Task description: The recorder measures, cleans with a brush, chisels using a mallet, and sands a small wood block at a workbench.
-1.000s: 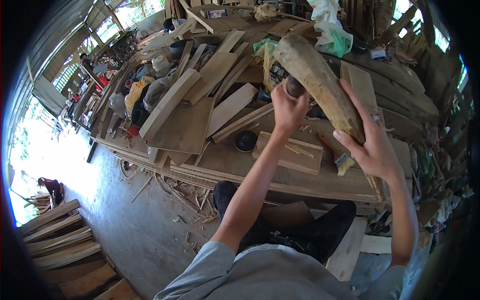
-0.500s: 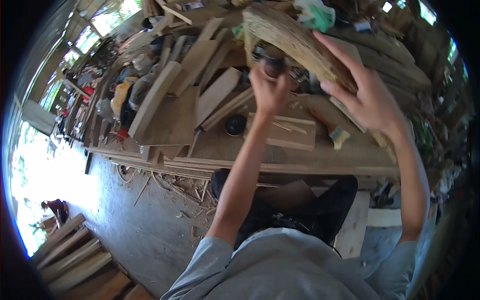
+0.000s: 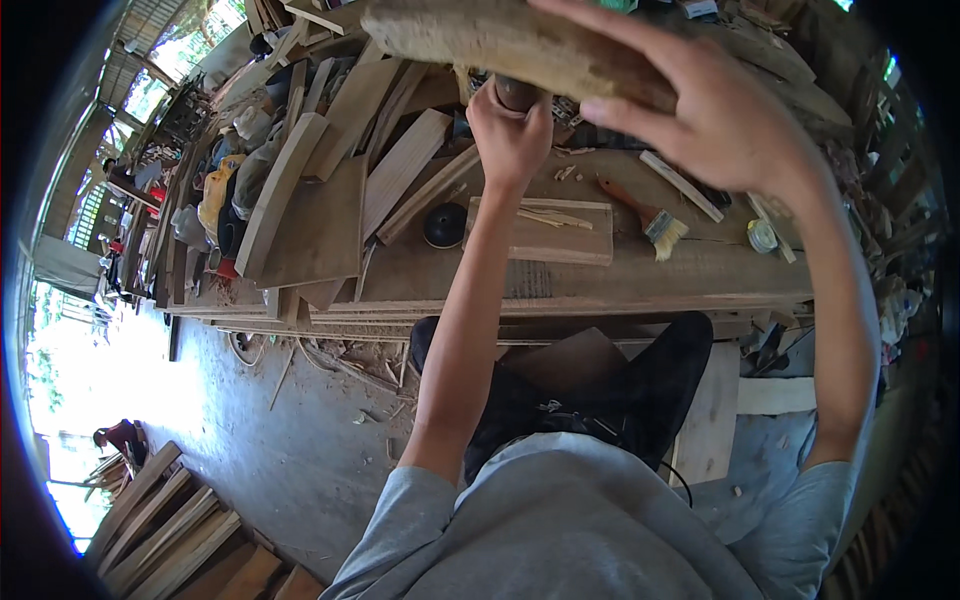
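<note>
A thick, rough, pale piece of wood (image 3: 480, 35) crosses above the bench at the top of the view. My right hand (image 3: 715, 110) grips its right end, thumb along the near edge and fingers over the far side. Just below the wood, my left hand (image 3: 508, 135) is closed round a dark, round-ended cylinder (image 3: 516, 93); the rest of that thing is hidden. Nearer me on the bench lie a flat wooden block (image 3: 560, 245) with thin wood strips on it, a black round object (image 3: 444, 225) and a paintbrush (image 3: 655, 225) with pale bristles.
Planks and boards (image 3: 315, 220) are heaped on the bench's left side. A small round container (image 3: 762, 236) and a narrow wood strip (image 3: 682, 186) lie at right. Stacked timber (image 3: 160, 520) is on the floor at lower left, with a person (image 3: 125, 440) beyond it.
The piece of wood has swung to lie more level and shifted left, my right hand moving with it. My left hand has moved slightly up and left with the dark cylinder.
</note>
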The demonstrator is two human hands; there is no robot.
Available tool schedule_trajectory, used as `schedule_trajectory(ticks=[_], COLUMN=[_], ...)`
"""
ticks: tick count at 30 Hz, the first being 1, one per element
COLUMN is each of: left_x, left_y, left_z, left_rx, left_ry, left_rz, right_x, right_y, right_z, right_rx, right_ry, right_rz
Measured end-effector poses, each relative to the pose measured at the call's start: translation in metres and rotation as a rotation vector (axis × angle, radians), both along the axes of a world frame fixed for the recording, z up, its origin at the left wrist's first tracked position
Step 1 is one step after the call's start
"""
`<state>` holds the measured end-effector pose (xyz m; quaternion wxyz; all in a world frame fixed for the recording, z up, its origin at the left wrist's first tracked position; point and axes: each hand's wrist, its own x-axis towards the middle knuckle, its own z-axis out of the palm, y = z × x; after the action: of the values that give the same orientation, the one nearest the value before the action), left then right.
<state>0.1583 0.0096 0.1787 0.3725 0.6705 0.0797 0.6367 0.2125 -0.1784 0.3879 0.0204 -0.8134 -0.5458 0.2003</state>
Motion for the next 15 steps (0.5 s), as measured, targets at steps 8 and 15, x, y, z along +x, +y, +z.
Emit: schedule_trajectory(ticks=[8,15], left_x=[-0.003,-0.008], left_y=[-0.012,-0.007], left_z=[0.005,0.005], left_rx=[-0.097,-0.090], left_ry=[0.126,0.162], left_rz=[0.021,0.031], right_x=[0.055,0.027], right_y=[0.010,-0.014], right_z=[-0.084,-0.020], right_rx=[1.149,0.604], right_ry=[0.310,0.079], right_rz=[0.720,0.272])
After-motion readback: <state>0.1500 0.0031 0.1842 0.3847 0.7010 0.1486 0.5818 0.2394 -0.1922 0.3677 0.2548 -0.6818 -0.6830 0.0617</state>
